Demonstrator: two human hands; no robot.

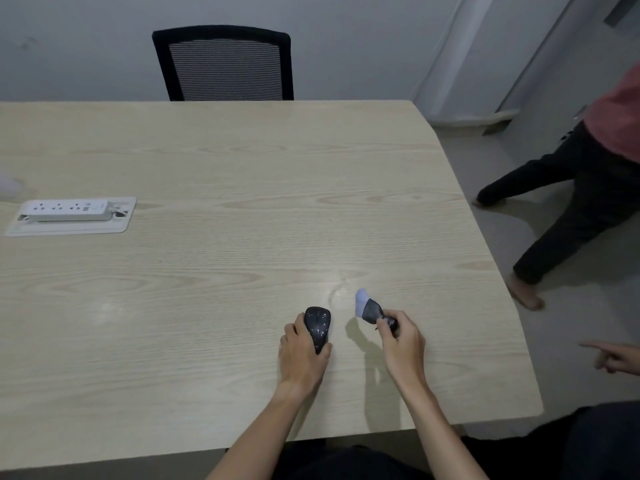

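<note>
On the pale wooden table (pixel 242 202), the left hand (pixel 301 358) grips a speckled black computer mouse (pixel 318 323) — brushing seems barely begun — while the right hand (pixel 403 344) pinches a pale-bristled black brush (pixel 370 308) beside it.

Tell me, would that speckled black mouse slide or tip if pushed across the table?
The mouse looks low and broad, so it would probably slide flat rather than tip or roll. The table looks smooth, so a light push likely suffices. Its shell seems rigid: the left hand grips its sides without visible give.
</note>
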